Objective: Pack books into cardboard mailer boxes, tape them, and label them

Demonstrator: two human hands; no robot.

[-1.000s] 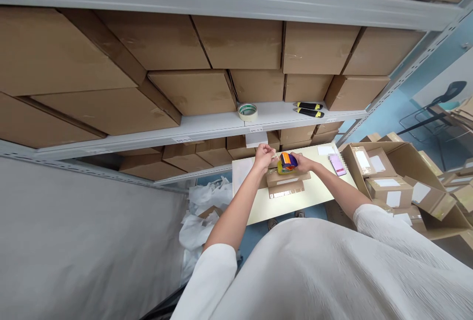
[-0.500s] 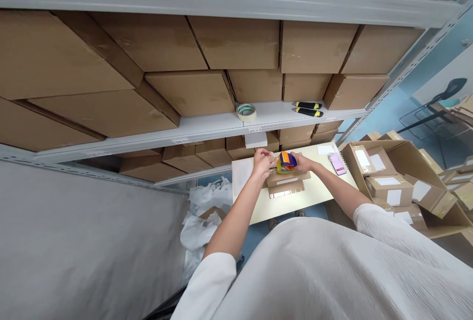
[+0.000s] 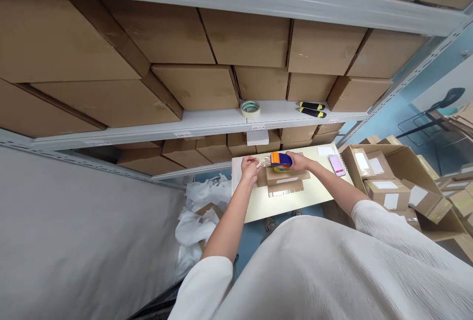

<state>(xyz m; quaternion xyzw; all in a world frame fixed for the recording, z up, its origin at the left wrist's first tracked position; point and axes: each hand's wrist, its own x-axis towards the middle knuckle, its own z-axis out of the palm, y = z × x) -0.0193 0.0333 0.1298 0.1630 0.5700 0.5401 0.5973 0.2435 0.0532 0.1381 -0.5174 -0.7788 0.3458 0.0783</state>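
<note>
My right hand [image 3: 298,161] is wrapped round a blue and orange tape dispenser [image 3: 281,160], held above a cardboard box [image 3: 283,176] on the cream table [image 3: 260,208]. To its left, my left hand [image 3: 250,168] pinches the end of a strip of clear tape [image 3: 263,162] that runs to the dispenser. The box has a flap towards me with shiny tape along it and a white label strip on it. Part of the box is hidden under the dispenser.
A phone [image 3: 336,165] lies at the table's right. Beside it stands a large carton [image 3: 414,162] of small boxes. The shelf [image 3: 214,119] ahead holds a tape roll [image 3: 250,109], cutters [image 3: 311,109] and boxes. White plastic bags [image 3: 199,229] are at lower left.
My left hand has moved left, away from the dispenser, and a stretch of tape now shows between them. The dispenser has turned, its orange end now facing left. The view has shifted slightly.
</note>
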